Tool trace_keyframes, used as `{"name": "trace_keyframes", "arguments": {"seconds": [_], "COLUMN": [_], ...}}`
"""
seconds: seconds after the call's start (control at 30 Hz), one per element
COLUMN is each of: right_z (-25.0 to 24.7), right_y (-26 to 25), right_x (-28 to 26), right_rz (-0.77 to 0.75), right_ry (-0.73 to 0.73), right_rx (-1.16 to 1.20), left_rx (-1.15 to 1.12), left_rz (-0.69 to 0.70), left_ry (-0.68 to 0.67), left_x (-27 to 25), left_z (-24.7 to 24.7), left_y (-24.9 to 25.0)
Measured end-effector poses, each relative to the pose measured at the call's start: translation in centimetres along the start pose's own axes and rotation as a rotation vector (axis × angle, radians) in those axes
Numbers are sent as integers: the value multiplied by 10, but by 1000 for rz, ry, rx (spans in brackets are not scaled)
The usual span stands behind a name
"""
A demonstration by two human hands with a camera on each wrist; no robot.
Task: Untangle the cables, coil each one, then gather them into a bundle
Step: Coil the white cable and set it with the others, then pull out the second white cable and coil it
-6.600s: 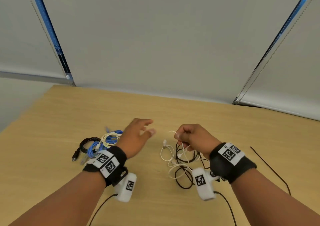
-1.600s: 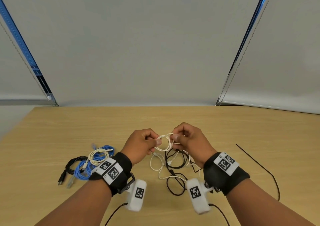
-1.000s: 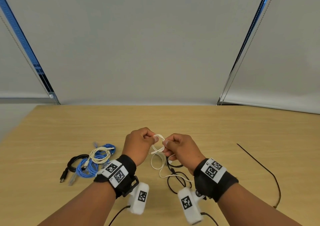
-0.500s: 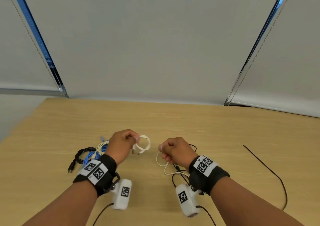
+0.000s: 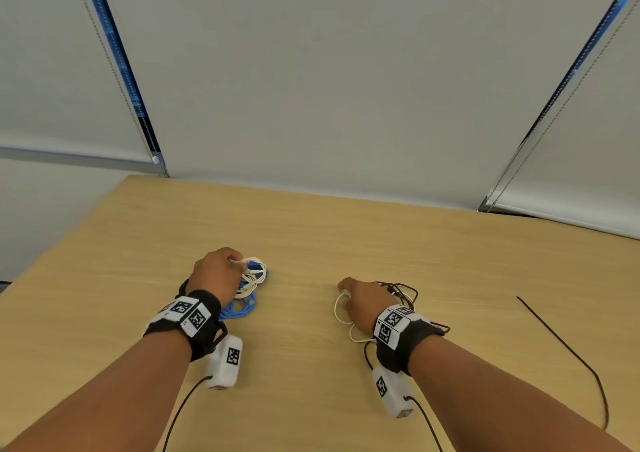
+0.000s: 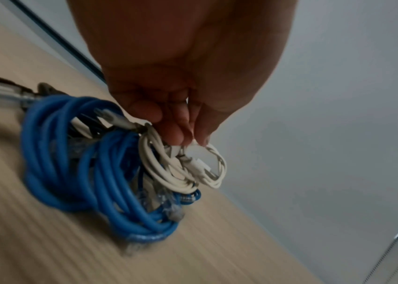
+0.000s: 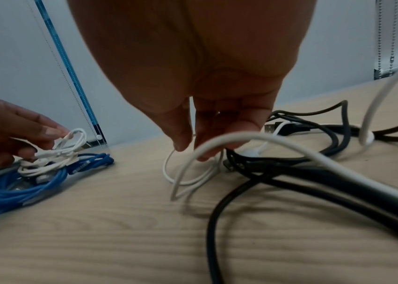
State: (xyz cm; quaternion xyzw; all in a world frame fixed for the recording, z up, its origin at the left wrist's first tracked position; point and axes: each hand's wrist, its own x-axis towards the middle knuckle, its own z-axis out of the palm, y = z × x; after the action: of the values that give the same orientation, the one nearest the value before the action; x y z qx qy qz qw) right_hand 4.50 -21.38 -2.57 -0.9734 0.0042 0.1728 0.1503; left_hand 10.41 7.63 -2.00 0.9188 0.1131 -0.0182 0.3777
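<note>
Head view: your left hand [image 5: 218, 271] pinches a coiled white cable [image 6: 183, 165] at 10 o'clock; your right hand [image 5: 363, 299] pinches a loose white cable [image 7: 193, 173] at 2 o'clock.

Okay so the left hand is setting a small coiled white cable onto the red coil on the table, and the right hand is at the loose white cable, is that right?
Not quite: the coil under the small white cable is blue, not red, as the left wrist view shows. The left hand does hold that white coil, and the right hand is at the loose white cable.
</note>
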Motion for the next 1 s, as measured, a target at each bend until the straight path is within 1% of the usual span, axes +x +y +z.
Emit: {"name": "trace_keyframes", "arguments": {"seconds": [0.1, 0.17, 0.2, 0.23, 0.27, 0.37, 0.4, 0.43, 0.5, 0.6, 0.67, 0.77, 0.83, 0.9, 1.0], "right_z": [-3, -10, -15, -21, -28, -49, -56, -63, -77, -95, -103, -109, -113, -120, -127], "right_y": [-1, 0, 0, 0, -1, -3, -4, -5, -3, 6, 13, 21, 29, 41, 61], "right_x": [0, -2, -4, -6, -9, -22, -26, -30, -37, -49, -57, -66, -68, -72, -77], "right_rz": [9, -7, -20, -37, -57, -127, -146, -161, -166, -149, -153, -147, -121, -94, -74], "right_ry": [44, 67, 82, 102, 127, 229, 253, 267, 273, 255, 254, 277, 296, 302, 275], "right_rx": [-26, 22, 56, 86, 109, 158, 179, 209, 301, 507, 602, 656, 668, 679, 675], "left_rx": [-26, -78, -117, -153, -183, -241, -235, -237, -314, -535, -591, -599, -594, -568, -490], "left_rz": [17, 89, 141, 196, 250, 368, 396, 419, 436, 400, 408, 438, 405, 370, 339], "left_ry": [13, 25, 9, -34, -105, -405, -475, -507, -503, -483, -463, -462, -440, -375, -244], "left_x": [-6, -18, -25, -34, -44, -71, -77, -82, -88, -84, -79, -73, -69, -62, -47], "left_z": [0, 0, 2, 5, 10, 32, 39, 46, 52, 52, 51, 52, 53, 50, 38], "left_y": [6, 16, 24, 34, 44, 75, 84, 92, 105, 112, 112, 111, 112, 109, 103]}}
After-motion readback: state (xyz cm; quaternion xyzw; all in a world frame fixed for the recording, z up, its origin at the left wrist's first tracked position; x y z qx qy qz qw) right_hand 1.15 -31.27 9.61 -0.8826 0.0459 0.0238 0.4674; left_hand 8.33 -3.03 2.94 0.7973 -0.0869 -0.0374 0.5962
